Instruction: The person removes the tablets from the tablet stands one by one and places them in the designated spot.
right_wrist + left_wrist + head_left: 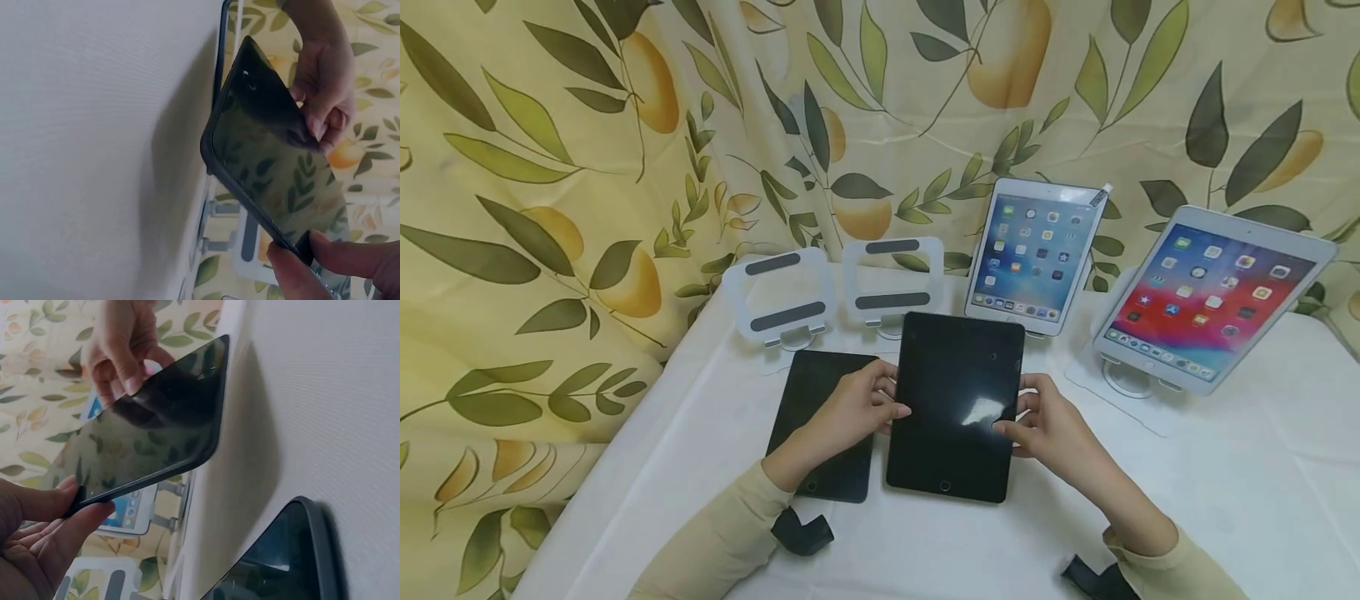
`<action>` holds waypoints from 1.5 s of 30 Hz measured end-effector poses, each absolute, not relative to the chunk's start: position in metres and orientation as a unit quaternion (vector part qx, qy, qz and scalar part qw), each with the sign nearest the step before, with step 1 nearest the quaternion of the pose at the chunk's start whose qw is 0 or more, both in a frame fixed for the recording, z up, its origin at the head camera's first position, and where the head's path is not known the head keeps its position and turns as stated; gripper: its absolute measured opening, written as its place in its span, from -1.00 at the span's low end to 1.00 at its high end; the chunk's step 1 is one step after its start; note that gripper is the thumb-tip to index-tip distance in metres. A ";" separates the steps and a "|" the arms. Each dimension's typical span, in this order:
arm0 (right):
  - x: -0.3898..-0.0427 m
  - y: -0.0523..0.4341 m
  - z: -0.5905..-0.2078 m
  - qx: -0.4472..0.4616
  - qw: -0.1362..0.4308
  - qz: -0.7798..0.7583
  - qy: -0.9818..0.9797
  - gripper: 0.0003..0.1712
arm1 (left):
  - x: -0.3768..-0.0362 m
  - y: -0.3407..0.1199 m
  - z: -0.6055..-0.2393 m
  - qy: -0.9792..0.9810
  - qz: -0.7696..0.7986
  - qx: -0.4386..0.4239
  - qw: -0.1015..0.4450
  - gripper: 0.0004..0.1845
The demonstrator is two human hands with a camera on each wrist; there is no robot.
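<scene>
Hands grip dark tablet (955, 408) at frame centre: left hand (850, 412) pinches left edge, right hand (1048, 421) pinches right edge, above counter (1225, 467).

held tablet (955, 408) sits mid tabletop (1225, 467), tilted up off it, left hand (850, 412) on its left edge, right hand (1048, 425) on its right edge. second tablet (823, 433) lies flat just left of it, partly under the left hand. behind them two empty stands (786, 292) at left, two lit tablets (1033, 254) on stands at right.
</scene>
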State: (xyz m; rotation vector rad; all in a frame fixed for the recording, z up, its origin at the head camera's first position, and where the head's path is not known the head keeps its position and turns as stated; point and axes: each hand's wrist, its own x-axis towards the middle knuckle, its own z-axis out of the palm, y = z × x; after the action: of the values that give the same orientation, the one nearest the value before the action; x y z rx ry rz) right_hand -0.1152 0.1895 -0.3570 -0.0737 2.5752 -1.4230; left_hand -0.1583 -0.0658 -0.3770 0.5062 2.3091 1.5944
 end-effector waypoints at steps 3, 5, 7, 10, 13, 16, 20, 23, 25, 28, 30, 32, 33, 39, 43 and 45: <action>-0.116 0.190 -0.359 -0.021 0.107 -0.466 0.878 -0.26 | -0.159 -0.067 -0.379 0.806 0.544 0.181 0.146 -0.62; -0.116 0.190 -0.360 -0.019 0.110 -0.455 0.884 -0.26 | -0.159 -0.068 -0.380 0.808 0.540 0.180 0.152 -0.66; -0.117 0.189 -0.361 -0.020 0.112 -0.445 0.888 -0.25 | -0.160 -0.069 -0.380 0.810 0.536 0.179 0.157 -0.70; -0.117 0.188 -0.362 -0.017 0.117 -0.438 0.891 -0.26 | -0.161 -0.070 -0.380 0.821 0.519 0.180 0.155 -0.71; -0.118 0.188 -0.363 -0.020 0.124 -0.437 0.891 -0.23 | -0.163 -0.072 -0.380 0.835 0.495 0.187 0.150 -0.69; -0.118 0.188 -0.363 -0.022 0.135 -0.437 0.889 -0.21 | -0.164 -0.073 -0.381 0.842 0.481 0.190 0.155 -0.68; -0.118 0.188 -0.364 -0.015 0.149 -0.441 0.885 -0.20 | -0.166 -0.073 -0.382 0.845 0.473 0.190 0.164 -0.68; -0.119 0.189 -0.366 -0.014 0.160 -0.445 0.881 -0.19 | -0.167 -0.073 -0.384 0.845 0.472 0.188 0.169 -0.69; -0.121 0.191 -0.369 -0.016 0.170 -0.457 0.873 -0.17 | -0.169 -0.073 -0.385 0.844 0.472 0.189 0.172 -0.69; -0.123 0.193 -0.376 -0.020 0.187 -0.488 0.852 -0.18 | -0.172 -0.073 -0.389 0.840 0.476 0.188 0.180 -0.72; -0.125 0.194 -0.379 -0.022 0.195 -0.507 0.839 -0.20 | -0.174 -0.074 -0.391 0.838 0.478 0.185 0.187 -0.73; -0.126 0.196 -0.382 -0.028 0.200 -0.517 0.832 -0.22 | -0.175 -0.074 -0.393 0.836 0.479 0.180 0.197 -0.76; -0.127 0.196 -0.383 -0.029 0.202 -0.521 0.829 -0.23 | -0.176 -0.074 -0.394 0.836 0.478 0.180 0.200 -0.76; -0.131 0.197 -0.390 -0.019 0.198 -0.530 0.824 -0.24 | -0.180 -0.075 -0.398 0.839 0.470 0.174 0.213 -0.80; -0.134 0.196 -0.398 -0.005 0.198 -0.543 0.816 -0.24 | -0.182 -0.077 -0.403 0.840 0.470 0.168 0.211 -0.71; -0.135 0.196 -0.402 0.000 0.201 -0.548 0.812 -0.24 | -0.182 -0.079 -0.406 0.841 0.470 0.166 0.210 -0.62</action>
State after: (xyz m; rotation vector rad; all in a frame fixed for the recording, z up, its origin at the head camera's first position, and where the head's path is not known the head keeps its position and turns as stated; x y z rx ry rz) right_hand -0.1348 0.1956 -0.4019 -0.0005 2.2691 -1.5311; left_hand -0.1821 -0.0786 -0.4056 0.4617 2.3387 1.3067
